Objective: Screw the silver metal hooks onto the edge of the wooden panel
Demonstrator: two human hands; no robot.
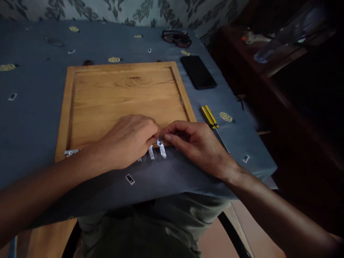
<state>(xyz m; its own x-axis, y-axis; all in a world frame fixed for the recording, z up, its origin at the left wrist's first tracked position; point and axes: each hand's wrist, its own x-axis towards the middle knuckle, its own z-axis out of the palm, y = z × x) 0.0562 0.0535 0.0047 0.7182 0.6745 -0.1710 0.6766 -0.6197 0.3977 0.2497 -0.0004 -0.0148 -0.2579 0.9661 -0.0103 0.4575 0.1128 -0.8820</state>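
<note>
Fingers (157, 134) of both hands meet at the near edge of a wooden panel (126, 104), pinched together over a small metal hinge (161, 148) whose silver leaves stick out toward me onto the blue cloth. From my remote seat I have only the head view, looking down over the forearms.

My left hand (126, 143) lies curled, knuckles up, covering most of the fitting; its fingertips press at the panel's frame. My right hand (199, 143) comes in from the other side, thumb and forefinger closed on the hinge's top, just where it touches the wood. What sits between the fingertips, a screw or only the plate, I cannot tell; the light is dim.

A second bracket (71, 153) rests at the panel's near left corner. Yellow-handled pliers (210, 116) lie just right of the panel on the surface (34, 107), with a black phone (198, 71) beyond them and dark glasses (176, 38) near the far edge.

To do this step well, I judge the left hand should keep the plate flat and square against the frame while the right makes small adjustments, so the hinge does not skew or slip off the edge.
</note>
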